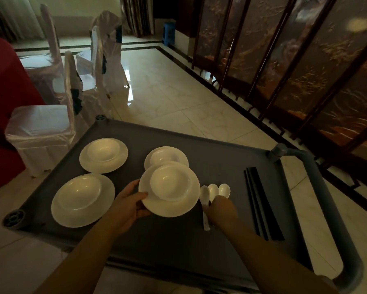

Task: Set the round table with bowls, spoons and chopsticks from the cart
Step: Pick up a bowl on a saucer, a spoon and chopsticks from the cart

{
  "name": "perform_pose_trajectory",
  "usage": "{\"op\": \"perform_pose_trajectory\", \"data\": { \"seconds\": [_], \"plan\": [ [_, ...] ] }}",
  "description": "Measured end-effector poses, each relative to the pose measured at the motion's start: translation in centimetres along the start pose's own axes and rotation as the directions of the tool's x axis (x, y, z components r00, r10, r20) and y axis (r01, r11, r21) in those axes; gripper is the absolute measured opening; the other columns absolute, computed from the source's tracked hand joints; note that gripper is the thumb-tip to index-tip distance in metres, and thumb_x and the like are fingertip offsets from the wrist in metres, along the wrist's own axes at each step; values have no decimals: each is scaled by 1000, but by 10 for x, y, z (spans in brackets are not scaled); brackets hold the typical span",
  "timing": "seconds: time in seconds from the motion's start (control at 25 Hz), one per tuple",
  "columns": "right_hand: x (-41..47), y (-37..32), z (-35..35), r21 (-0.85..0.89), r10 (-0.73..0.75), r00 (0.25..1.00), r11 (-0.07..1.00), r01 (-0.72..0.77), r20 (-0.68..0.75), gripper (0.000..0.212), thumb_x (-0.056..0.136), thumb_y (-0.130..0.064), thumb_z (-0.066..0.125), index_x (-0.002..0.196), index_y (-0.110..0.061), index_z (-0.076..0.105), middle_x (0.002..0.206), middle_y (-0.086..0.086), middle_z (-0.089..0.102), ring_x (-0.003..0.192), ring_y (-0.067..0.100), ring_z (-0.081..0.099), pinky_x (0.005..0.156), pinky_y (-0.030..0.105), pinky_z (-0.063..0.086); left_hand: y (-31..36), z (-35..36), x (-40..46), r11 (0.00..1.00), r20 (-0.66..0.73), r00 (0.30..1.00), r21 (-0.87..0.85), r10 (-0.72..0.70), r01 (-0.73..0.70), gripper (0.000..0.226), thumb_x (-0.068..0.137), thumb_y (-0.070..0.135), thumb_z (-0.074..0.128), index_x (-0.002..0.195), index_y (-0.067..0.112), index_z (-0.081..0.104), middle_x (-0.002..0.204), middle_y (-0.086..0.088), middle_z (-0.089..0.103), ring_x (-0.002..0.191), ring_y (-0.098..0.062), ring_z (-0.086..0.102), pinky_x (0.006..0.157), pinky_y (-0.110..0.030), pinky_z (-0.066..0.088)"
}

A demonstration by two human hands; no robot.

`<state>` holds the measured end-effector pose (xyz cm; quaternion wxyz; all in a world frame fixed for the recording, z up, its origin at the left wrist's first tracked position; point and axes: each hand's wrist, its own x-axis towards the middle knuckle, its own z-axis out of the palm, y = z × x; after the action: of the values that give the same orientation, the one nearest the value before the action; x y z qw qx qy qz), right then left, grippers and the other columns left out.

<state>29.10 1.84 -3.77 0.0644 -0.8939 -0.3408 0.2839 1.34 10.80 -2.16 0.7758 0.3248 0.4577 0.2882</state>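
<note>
gripping a plate [157, 205] with its bowl [170, 182] by the rim, left hand [128, 205] lifts it off the cart [210, 164]; right hand [219, 210] closes on spoons [213, 190] beside it, likely gathering one place setting. chopsticks [261, 202] lie just right.

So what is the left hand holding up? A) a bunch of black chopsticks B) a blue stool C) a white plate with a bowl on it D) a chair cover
C: the left hand grips the rim of a white plate with a bowl sitting on it, raised over the grey cart, while the black chopsticks lie untouched on the cart's right side.
</note>
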Motion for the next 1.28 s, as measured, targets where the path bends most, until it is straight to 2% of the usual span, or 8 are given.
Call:
{"op": "perform_pose_trajectory", "data": {
  "seconds": [0.08, 0.2, 0.36, 0.48, 0.64, 0.88, 1.08, 1.28],
  "plan": [
    [0, 3, 6, -37, 32, 999, 999, -33, -34, 25, 96, -29, 63, 111, -9, 65, 89, 4, 65, 77, 16, 66, 48, 24, 45, 0, -4, -3, 1000, -3, 1000, 4, 7, -7, 41, 87, 11, 67, 116, 40, 64, 130, -8, 64, 101, -31, 75, 72, -48, 62],
    [1, 8, 10, -18, 60, 995, 998, -62, -80, 28, 94, -23, 62, 119, -12, 59, 108, 10, 67, 97, 24, 70, 62, 30, 54, -1, -9, -9, 1000, -16, 1000, 8, 19, -19, 41, 89, 10, 65, 117, 40, 62, 129, -9, 64, 102, -31, 74, 71, -47, 62],
    [2, 12, 11, 12, 67, 996, 998, -67, -62, 23, 93, -24, 66, 112, -11, 66, 100, 7, 67, 92, 22, 70, 72, 33, 61, -4, -10, -17, 999, -15, 999, 14, 31, -31, 40, 94, 8, 61, 121, 37, 59, 132, -10, 62, 111, -35, 69, 72, -46, 63],
    [2, 12, 9, 56, 66, 997, 996, -63, -46, 26, 92, -25, 67, 112, -9, 67, 105, 10, 69, 91, 22, 71, 64, 29, 56, -6, -8, -20, 999, -13, 1000, 19, 27, -27, 41, 93, 7, 60, 122, 36, 58, 133, -11, 61, 113, -37, 66, 73, -47, 63],
    [-1, 19, -4, 204, 92, 995, 976, -81, -42, 40, 88, -31, 73, 116, -4, 63, 99, 11, 70, 80, 21, 74, 54, 26, 56, -6, -6, -17, 999, -2, 1000, 30, 23, -23, 42, 90, 8, 62, 121, 37, 60, 133, -11, 61, 113, -37, 67, 73, -48, 63],
    [5, 46, -50, 331, 120, 990, 939, -87, -80, 17, 92, -26, 64, 86, -11, 58, 68, 10, 71, 44, 17, 70, 42, 32, 59, -7, 22, 2, 998, 40, 999, 56, 12, -15, 39, 92, 10, 63, 117, 40, 63, 130, -10, 65, 109, -35, 70, 72, -49, 63],
    [11, 79, -79, 114, 92, 989, 990, -79, -112, 25, 101, -13, 49, 110, 4, 64, 105, 18, 72, 94, 32, 71, 77, 34, 57, -9, 60, 17, 998, 135, 991, 63, -4, -4, 44, 91, 10, 65, 121, 42, 63, 131, -9, 65, 110, -34, 71, 77, -52, 62],
    [9, 119, -76, 100, 127, 976, 989, -111, -175, 25, 100, -16, 52, 117, -1, 63, 98, 14, 68, 78, 28, 66, 64, 36, 57, -13, 94, 21, 995, 184, 983, 95, 9, -27, 54, 92, 10, 63, 136, 40, 56, 135, -9, 62, 117, -35, 66, 78, -53, 62]
  ]
}}
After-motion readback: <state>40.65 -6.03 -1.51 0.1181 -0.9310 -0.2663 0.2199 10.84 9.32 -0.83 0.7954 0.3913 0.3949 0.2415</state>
